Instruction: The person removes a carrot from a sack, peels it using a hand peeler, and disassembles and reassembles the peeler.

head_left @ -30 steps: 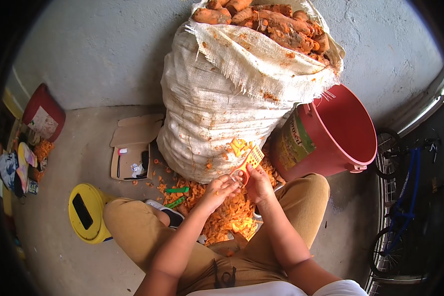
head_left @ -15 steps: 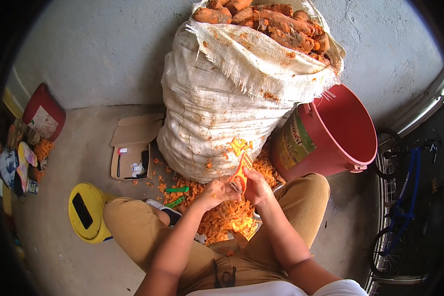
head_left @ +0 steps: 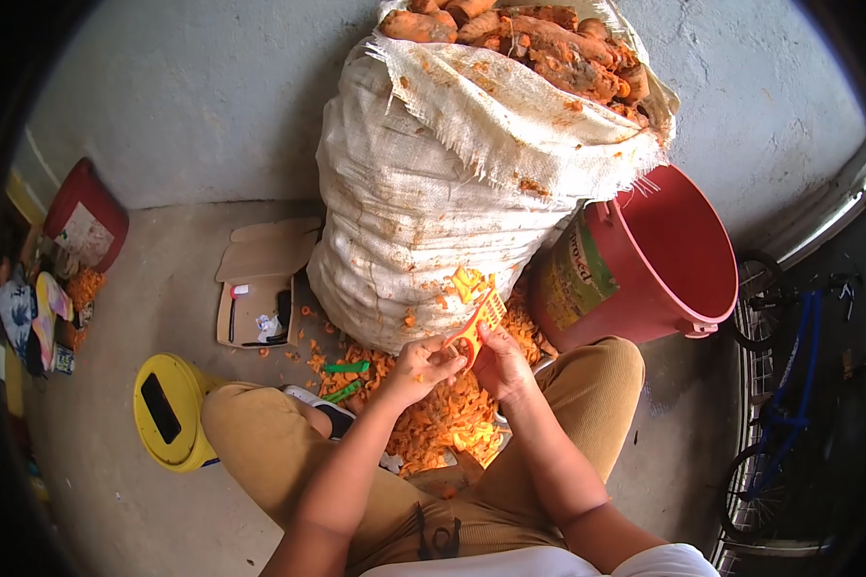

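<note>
An orange plastic peeler (head_left: 486, 315) with a slotted, ridged upper part is held between my two hands, tilted up to the right. My right hand (head_left: 502, 363) is closed on its right side, with the thumb on the ridged part. My left hand (head_left: 423, 373) pinches its lower left end, and the fingers partly hide that end. Below my hands lies a heap of orange peelings (head_left: 452, 423) between my legs. Just left of the heap are two green strip-shaped tools (head_left: 346, 367), whose kind I cannot make out.
A big white woven sack (head_left: 404, 212) full of orange roots stands ahead. Right of it leans a red bucket (head_left: 635, 288), and a blue bicycle (head_left: 789, 404) is farther right. On the left are an open cardboard box (head_left: 250, 322) and a yellow-lidded container (head_left: 154, 423) with a phone on it.
The peeler has turned, its ridged end shifting slightly up and right. My left fingers have moved up along its lower end. The head view has shifted slightly.
</note>
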`<state>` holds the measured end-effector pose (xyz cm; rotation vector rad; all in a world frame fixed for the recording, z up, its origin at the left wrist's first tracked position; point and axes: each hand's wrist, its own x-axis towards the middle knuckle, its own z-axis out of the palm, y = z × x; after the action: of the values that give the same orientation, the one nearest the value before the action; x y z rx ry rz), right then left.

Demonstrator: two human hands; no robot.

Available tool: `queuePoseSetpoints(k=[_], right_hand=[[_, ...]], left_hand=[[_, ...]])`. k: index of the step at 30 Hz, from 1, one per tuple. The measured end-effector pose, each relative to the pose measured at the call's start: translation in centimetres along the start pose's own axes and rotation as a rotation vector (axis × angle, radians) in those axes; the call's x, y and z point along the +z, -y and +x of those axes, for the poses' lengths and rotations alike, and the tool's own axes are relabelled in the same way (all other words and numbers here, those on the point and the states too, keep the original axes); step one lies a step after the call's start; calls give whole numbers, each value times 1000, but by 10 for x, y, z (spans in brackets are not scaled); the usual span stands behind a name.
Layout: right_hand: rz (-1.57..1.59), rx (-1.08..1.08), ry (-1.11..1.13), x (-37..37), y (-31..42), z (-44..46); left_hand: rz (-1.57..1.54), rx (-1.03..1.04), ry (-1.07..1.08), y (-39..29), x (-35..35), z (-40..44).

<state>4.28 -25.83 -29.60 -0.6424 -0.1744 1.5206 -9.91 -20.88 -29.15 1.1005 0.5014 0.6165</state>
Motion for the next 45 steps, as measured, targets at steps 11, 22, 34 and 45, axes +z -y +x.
queuePoseSetpoints(k=[11, 22, 34, 45], right_hand=[[28, -11, -14, 0, -3, 3], [-428, 21, -214, 4, -3, 3], [-725, -205, -209, 3, -3, 4], [-476, -284, -203, 11, 5, 0]], left_hand=[[150, 70, -50, 4, -1, 0], [1270, 544, 54, -9, -1, -3], [1412, 557, 3, -17, 10, -6], [450, -182, -135, 9, -2, 3]])
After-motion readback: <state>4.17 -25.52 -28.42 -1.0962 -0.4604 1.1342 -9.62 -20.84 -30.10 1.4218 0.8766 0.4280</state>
